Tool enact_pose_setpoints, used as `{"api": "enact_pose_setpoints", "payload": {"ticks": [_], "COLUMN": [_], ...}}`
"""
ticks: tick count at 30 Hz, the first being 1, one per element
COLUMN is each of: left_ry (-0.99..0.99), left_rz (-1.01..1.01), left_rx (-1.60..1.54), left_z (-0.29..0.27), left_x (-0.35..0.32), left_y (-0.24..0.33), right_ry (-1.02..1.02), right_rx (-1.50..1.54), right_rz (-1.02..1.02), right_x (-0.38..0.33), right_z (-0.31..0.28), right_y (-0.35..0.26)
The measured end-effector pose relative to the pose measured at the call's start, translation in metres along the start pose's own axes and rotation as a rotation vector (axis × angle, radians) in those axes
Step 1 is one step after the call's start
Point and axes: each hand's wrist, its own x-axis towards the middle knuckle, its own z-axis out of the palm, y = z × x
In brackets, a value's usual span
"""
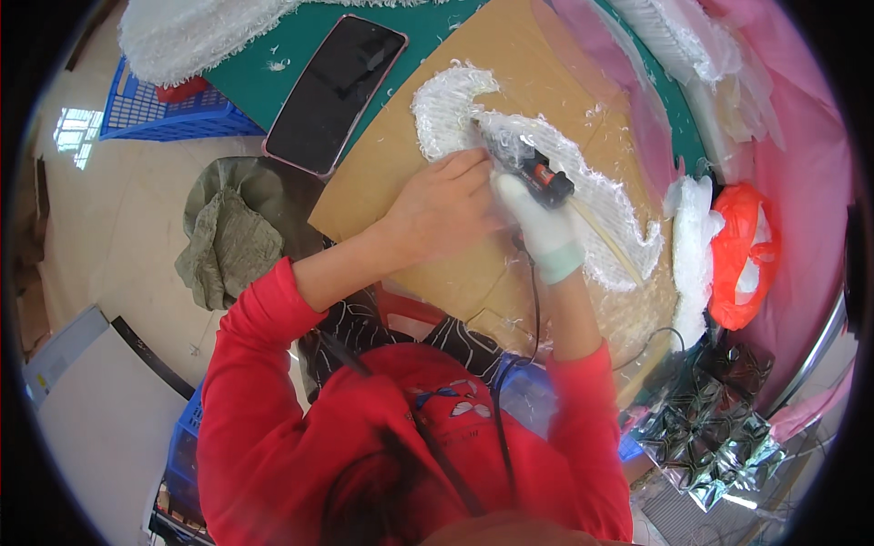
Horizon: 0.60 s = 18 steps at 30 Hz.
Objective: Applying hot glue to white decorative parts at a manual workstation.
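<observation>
A white, shaggy, curved fabric piece (592,196) lies across a brown board (382,187). My right hand (537,223), in a white glove with a pale green cuff, is closed around a black handheld tool (546,187) with an orange band. The tool rests over the middle of the fabric, and a dark cord runs down from it toward my lap. My bare left hand (446,200) is beside the tool's front end, with its fingers bent together at the fabric's near edge. Its fingertips are partly hidden and slightly blurred, and they appear to pinch the fabric.
A dark-screened phone (337,96) lies at the board's far left on a green surface (259,64). More white shaggy material (200,36) is at the far left, above a blue crate (173,109). On the right sit a red plastic bag (742,259) and shiny dark packaging (710,428).
</observation>
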Motion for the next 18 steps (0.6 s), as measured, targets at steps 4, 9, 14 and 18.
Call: {"api": "enact_pose_setpoints", "payload": {"ticks": [4,9,14,18], "left_ry": [-0.002,-0.021,0.007,-0.002], "left_rz": [-0.007,-0.002,-0.01,0.004], "left_rx": [-0.018,0.011,-0.004,-0.003], "left_z": [0.0,0.0,0.0,-0.001], "left_x": [0.001,0.0,0.001,0.002], "left_y": [0.0,-0.001,0.0,0.0], "right_ry": [-0.005,-0.036,-0.026,-0.024], "right_rx": [0.116,0.109,-0.009,0.096], "right_rz": [-0.048,0.083,0.111,0.022], "right_x": [0.003,0.004,0.01,0.004], "right_z": [0.0,-0.002,-0.001,-0.006], "right_y": [0.001,-0.01,-0.006,-0.002]}}
